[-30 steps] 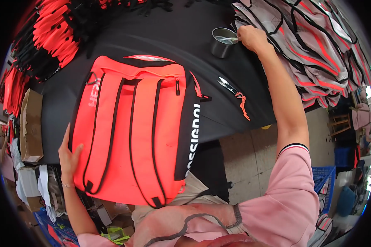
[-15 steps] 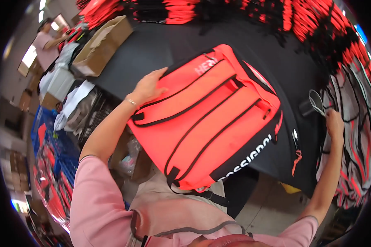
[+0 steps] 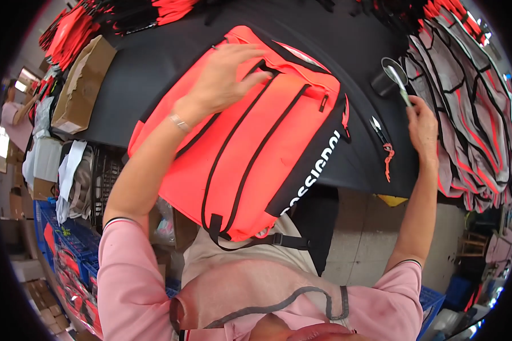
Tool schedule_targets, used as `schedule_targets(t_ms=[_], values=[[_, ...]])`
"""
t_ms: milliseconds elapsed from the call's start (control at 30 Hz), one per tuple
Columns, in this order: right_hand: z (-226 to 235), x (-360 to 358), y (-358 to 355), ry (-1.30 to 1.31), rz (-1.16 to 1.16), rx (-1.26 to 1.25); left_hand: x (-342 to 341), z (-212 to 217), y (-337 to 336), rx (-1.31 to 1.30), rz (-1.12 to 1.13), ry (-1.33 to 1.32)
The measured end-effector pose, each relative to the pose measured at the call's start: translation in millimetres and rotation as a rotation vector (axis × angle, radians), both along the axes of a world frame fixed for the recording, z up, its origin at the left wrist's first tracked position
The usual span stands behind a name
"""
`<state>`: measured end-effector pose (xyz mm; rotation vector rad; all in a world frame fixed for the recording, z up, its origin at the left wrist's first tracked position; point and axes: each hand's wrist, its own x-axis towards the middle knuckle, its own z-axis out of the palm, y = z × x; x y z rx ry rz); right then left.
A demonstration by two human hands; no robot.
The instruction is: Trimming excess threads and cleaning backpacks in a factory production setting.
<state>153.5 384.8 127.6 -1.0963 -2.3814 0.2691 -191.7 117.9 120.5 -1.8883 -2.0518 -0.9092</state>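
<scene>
A bright orange-red backpack with black trim lies on the black table, shoulder straps facing up. My left hand is over its upper part, fingers apart, holding nothing. Whether the fingertips touch the fabric is hard to tell. My right hand is closed round a slim pale-handled stick tool, whose white end is in the mouth of a dark cup with a shiny rim. Between that hand and the backpack lie small thread snips with an orange cord tied to them.
Grey bag pieces with black and red edging are heaped on the right. A cardboard box stands at the far left of the black table. Blue crates holding red goods are at the lower left. Another person works far left.
My left hand has gone from the backpack's left edge to over its upper part. The pale stick tool now shows in the cup. The whole view has shifted.
</scene>
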Motion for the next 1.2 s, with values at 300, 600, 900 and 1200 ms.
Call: schedule_targets(t_ms=[300,600,900,1200], values=[[-19,-25,-80,0.204,0.187,-0.187,74,-115,12,-0.272,-0.023,0.084],[-29,-70,-114,-0.025,0.507,0.008,91,-106,-26,-0.267,-0.024,-0.018],[-47,-118,-114,-0.356,0.565,0.245,92,-109,-27,-0.285,-0.035,-0.050],[-32,-100,-110,-0.321,0.555,0.261,93,-112,-27,-0.265,-0.013,-0.046]])
